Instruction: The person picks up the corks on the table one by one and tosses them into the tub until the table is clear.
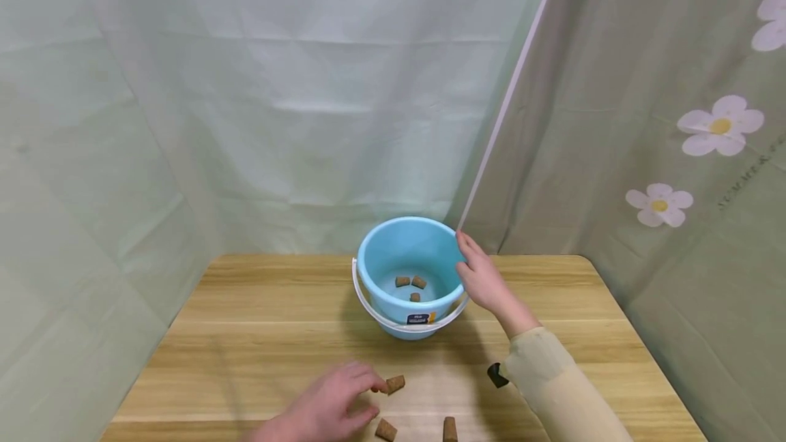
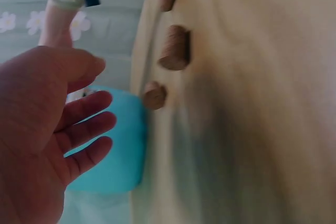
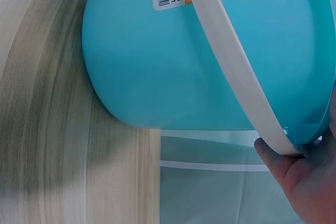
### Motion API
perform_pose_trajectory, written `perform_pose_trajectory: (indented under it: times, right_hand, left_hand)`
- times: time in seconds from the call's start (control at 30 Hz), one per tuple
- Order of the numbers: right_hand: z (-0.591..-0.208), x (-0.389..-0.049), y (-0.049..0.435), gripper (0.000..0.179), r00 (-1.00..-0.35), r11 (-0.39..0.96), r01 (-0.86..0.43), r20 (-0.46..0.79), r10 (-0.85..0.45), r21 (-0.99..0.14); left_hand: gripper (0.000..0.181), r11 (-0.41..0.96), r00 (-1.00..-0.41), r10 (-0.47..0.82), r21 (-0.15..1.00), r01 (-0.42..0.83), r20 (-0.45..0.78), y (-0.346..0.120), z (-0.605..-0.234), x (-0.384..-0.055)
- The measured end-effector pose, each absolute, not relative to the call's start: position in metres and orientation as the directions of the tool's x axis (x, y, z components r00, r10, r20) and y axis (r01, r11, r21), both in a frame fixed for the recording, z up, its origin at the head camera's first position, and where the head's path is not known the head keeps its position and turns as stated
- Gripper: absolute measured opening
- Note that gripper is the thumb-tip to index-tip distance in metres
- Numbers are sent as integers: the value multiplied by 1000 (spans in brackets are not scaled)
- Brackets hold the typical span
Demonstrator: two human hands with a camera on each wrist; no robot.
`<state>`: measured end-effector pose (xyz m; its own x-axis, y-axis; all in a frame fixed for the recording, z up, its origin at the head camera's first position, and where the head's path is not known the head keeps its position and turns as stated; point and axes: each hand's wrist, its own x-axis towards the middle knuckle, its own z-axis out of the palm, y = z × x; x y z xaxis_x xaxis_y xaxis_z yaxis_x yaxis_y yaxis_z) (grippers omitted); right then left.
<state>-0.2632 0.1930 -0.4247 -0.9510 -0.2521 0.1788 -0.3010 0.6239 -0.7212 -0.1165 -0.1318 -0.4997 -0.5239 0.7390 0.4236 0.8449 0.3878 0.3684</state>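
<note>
**Your right hand (image 1: 485, 282) grips the round light-blue plastic bucket (image 1: 405, 241); your left hand (image 1: 331, 398) is by a brown cylindrical cork (image 1: 396, 384)**

You have the bucket upright on the light wood-grain table (image 1: 276, 333), in the centre of the frame in the head view. Your right hand is clamped on its rim at the right side; in the right wrist view, at the lower right, your thumb lies against the end of the white plastic handle (image 1: 393, 325). The handle hangs down across the bucket's front, near a dark-blue and orange label (image 1: 421, 318).

Your left hand is at the lower centre, low over the table, its thumb and fingers apart and loosely bent. The fingertips lie at the cork's left end, but you cannot tell whether they touch it. Two more corks are near the bottom edge: a tilted cork (image 1: 386, 430) just below your thumb and a longer-looking cork (image 1: 450, 428) to its right.

Inside the bucket, on its floor, you can see three corks: a left cork (image 1: 402, 282), a right cork (image 1: 419, 282) and a front cork (image 1: 415, 297).

At the lower right, a small black object (image 1: 498, 375) shows beside your pale-yellow sleeve (image 1: 559, 374). Behind the table hangs a pale-green curtain (image 1: 368, 121), with white flowers (image 1: 721, 126) on the right.
</note>
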Motion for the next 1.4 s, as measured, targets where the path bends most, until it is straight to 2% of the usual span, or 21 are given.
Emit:
perform_pose_trajectory:
  times: [0.13, 0.2, 0.37, 0.57, 1.17, 1.4]
  right_hand:
    - [-425, -263, 192, 65, -951, 626, -300, 177, -252, -719]
    - [-425, -263, 192, 65, -953, 630, -296, 175, -249, -718]
    - [-425, -264, 192, 65, -954, 630, -293, 176, -242, -720]
    - [-425, -264, 192, 65, -954, 626, -292, 174, -244, -723]
    - [-424, -263, 191, 66, -955, 627, -289, 172, -242, -723]
    - [-424, -263, 191, 65, -956, 628, -284, 164, -244, -724]
  left_hand:
    - [29, 317, -456, 810, 378, 870, 370, -133, -516, -115]
    - [27, 308, -442, 838, 392, 867, 321, -134, -523, -116]
    - [26, 338, -467, 854, 439, 832, 228, -133, -535, -117]
    - [24, 402, -495, 852, 390, 828, 172, -128, -529, -115]
    - [16, 428, -504, 842, 332, 840, 191, -122, -532, -115]
    - [14, 454, -534, 833, 371, 810, 144, -122, -532, -115]
